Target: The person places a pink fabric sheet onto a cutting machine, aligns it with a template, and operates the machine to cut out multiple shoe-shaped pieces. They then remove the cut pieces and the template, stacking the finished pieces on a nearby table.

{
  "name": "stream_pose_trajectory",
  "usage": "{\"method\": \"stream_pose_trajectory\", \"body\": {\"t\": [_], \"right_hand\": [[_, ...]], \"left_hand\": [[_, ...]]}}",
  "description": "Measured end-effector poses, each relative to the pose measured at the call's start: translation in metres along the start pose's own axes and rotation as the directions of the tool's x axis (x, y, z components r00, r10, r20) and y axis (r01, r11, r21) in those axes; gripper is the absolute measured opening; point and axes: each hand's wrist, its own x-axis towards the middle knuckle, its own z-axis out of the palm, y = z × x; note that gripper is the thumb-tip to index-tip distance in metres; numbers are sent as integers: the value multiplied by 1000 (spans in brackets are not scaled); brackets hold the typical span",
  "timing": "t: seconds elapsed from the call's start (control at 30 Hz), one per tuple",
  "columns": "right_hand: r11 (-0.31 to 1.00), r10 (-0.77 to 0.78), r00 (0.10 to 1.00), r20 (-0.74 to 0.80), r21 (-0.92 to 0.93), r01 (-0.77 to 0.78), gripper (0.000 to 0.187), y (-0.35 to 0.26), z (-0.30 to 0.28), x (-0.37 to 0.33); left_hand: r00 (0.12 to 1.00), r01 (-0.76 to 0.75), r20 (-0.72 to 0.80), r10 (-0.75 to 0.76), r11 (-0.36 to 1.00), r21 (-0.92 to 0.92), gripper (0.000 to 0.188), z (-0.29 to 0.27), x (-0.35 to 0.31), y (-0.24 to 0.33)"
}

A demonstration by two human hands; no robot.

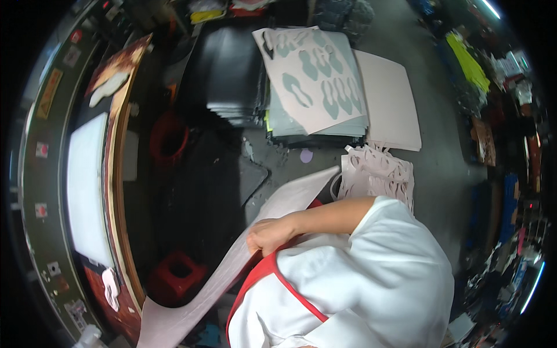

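A long pale pinkish sheet (223,272) runs diagonally across the front of my body, from the lower left up to the middle. Its upper end bends upward and its lower end curls beside the machine bed. My right hand (271,235) is closed on the sheet's near edge, fingers bent and partly hidden from above. The right arm, in a white sleeve, reaches across my red apron (255,274). My left hand does not show. Just beyond my right forearm lies a heap of pale cut-out scrap sheets (377,174) full of holes.
Ahead, a sheet with sole-shaped cut-outs (310,87) tops a stack, between black sheets (223,69) and plain pale sheets (391,101). Red stools (177,275) stand left, near a machine bed bearing a white board (90,191) and cut pieces (110,289). Materials line the right side.
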Motion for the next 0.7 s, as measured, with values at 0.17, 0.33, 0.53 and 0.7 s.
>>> {"method": "stream_pose_trajectory", "body": {"t": [0.17,0.33,0.53,0.7], "right_hand": [[996,-64,994,-85,-72,58,20,1,-22,60],[985,130,985,-110,-98,-141,24,25,-44,143],[926,-74,994,-76,366,97,23,23,-135,266],[912,33,956,-291,400,90,19,28,-265,338]], "left_hand": [[975,210,-31,-219,958,-194,27,24,-2,-38],[942,303,114,-316,946,120,28,56,26,-82],[915,399,-238,-327,828,395,44,46,168,-176],[738,369,-600,-310,929,-26,72,106,339,-249]]}}
